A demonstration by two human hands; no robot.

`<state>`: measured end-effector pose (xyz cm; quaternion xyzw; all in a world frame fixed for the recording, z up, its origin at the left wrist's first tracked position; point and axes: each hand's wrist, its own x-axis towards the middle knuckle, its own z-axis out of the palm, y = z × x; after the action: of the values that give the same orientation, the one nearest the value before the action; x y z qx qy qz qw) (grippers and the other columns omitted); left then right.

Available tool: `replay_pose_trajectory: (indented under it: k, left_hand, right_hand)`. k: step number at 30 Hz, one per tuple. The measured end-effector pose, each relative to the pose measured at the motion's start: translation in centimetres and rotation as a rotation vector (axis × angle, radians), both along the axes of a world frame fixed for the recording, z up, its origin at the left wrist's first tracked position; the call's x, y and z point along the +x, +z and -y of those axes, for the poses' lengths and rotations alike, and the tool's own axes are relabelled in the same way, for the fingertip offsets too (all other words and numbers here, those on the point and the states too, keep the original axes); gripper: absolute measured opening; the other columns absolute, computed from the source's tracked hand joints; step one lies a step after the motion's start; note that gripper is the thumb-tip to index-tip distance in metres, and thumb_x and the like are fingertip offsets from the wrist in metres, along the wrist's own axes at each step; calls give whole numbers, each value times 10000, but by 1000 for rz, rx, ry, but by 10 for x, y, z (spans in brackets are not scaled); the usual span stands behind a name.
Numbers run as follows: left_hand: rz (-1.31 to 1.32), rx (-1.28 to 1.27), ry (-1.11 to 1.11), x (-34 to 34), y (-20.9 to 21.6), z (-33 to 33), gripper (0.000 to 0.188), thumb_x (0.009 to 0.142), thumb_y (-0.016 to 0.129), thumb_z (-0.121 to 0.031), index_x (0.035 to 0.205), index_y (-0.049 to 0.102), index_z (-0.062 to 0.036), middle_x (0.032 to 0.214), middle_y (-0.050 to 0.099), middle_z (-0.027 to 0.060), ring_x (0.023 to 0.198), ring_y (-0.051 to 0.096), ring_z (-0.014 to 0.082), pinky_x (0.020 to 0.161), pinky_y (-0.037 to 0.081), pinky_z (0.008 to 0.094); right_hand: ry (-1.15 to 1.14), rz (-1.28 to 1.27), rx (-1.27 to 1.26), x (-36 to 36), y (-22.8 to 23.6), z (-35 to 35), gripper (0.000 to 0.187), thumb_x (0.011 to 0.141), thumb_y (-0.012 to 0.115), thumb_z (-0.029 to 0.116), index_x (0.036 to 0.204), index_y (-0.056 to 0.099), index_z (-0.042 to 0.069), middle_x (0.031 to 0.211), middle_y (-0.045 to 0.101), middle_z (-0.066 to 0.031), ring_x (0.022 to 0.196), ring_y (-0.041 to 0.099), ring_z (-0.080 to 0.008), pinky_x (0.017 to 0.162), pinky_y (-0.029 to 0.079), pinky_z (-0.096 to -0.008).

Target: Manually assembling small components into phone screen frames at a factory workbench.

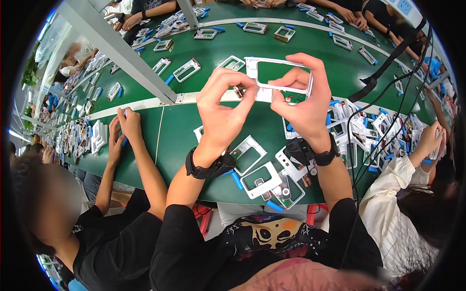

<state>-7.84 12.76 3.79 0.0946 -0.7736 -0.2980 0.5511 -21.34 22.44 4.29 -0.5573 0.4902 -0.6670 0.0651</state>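
Note:
Above the near edge of the green bench, my two hands hold up a white plastic frame [251,69] with a large rectangular opening. My right hand [310,109] is closed round its right end, thumb at the lower edge. My left hand [221,109] pinches at its lower left corner with thumb and forefinger. A small copper-coloured part [238,91] shows within the left hand's curl; whether it is held is unclear. Just below the right fingers appears a green circuit board [295,98] with wires. Beneath my hands lie similar white frames [261,180] and a blue cylinder [274,206].
A heap of white frames and blue cylinders [383,128] spreads to my right. More assemblies lie on the green belt [213,51] beyond a pale rail. A grey metal post [141,63] rises at left. Black cables [371,97] hang at right. Co-workers' hands [127,123] work on both sides.

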Motion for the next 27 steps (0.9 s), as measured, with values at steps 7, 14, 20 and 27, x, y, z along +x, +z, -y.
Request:
replay_pose_trajectory:
  k: [7,14,20,27]
  left_hand:
    - [-26,248,16,-4,0,-11,382,743,697,66,1092,566,-17,937,643,117,800,660,180,679,525,284]
    - [210,-109,246,4,3,-11,457,791,686,41,1207,504,-10,1051,657,168,831,689,211,705,560,300]
    - [147,119,72,2,11,-10,405,827,637,58,1205,508,-8,1016,663,158,876,676,197,746,549,311]
    - [-68,562,-310,-1,1,5,386,858,591,68,1220,472,4,1015,661,139,910,656,179,775,536,296]
  right_hand:
    - [-8,4,26,2,-4,0,574,676,647,-110,1190,436,33,769,615,-71,819,681,-181,750,541,-274]
    - [-40,-56,44,-1,-2,-1,564,684,652,-99,1188,440,41,771,620,-70,814,681,-171,749,541,-269]
    - [-52,-140,-9,-2,-4,2,562,685,657,-99,1187,440,29,788,635,-82,801,683,-175,746,546,-272]
    - [-47,-124,-94,1,-3,2,562,673,672,-98,1177,452,21,786,646,-89,792,693,-189,731,553,-276]
